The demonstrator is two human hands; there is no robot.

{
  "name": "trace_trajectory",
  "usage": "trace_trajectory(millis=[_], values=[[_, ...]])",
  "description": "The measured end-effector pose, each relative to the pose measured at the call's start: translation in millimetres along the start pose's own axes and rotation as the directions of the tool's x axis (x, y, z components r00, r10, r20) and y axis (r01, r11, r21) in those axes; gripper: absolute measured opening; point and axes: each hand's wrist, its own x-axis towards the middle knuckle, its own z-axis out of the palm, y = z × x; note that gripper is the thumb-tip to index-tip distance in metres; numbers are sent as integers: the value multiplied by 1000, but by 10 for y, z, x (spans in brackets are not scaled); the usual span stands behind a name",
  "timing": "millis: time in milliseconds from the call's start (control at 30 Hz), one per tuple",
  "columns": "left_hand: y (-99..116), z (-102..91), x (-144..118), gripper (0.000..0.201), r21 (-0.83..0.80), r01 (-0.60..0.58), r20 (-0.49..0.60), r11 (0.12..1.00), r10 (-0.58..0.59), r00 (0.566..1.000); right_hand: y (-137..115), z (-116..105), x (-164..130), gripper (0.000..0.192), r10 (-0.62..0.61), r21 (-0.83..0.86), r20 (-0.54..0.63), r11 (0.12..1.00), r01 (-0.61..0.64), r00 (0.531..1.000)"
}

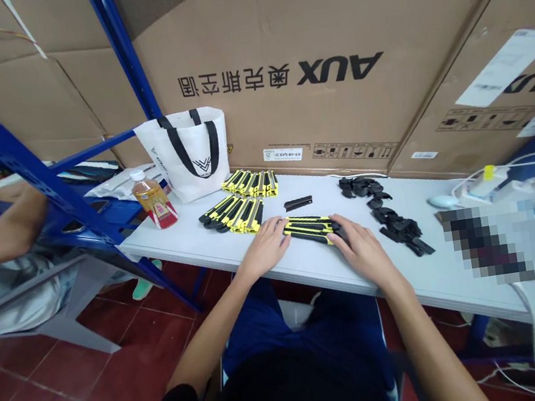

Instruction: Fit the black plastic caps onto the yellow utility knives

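Note:
A row of yellow-and-black utility knives (pixel 310 228) lies on the white table (pixel 316 266) in front of me. My left hand (pixel 266 246) rests at the row's left end, fingers against it. At the right end, my right hand (pixel 361 248) presses its fingers on the knives. Neither hand lifts anything. Two more bunches of the same knives (pixel 234 214) lie further back left. A single black knife part (pixel 298 203) lies just behind the row.
Loose black plastic pieces (pixel 389 216) are scattered to the right. A white tote bag (pixel 188 152) and a drink bottle (pixel 154 200) stand at the back left. Cardboard boxes (pixel 326 53) wall the back. White cables and a power strip (pixel 509 189) lie right. Another person's arm (pixel 3 231) shows left.

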Motion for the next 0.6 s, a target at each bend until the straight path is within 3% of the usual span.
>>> trace_trajectory(millis=[133, 367, 600], values=[[3, 12, 2, 45, 31, -10, -6, 999, 10, 1000, 11, 9, 1, 68, -25, -46, 26, 999, 26, 999], [25, -11, 3, 46, 53, -2, 5, 999, 2, 1000, 19, 23, 11, 67, -2, -35, 42, 999, 4, 999], [19, 60, -4, 58, 64, 86, -15, 994, -86, 996, 74, 108, -14, 81, 100, -157, -53, 982, -107, 994]])
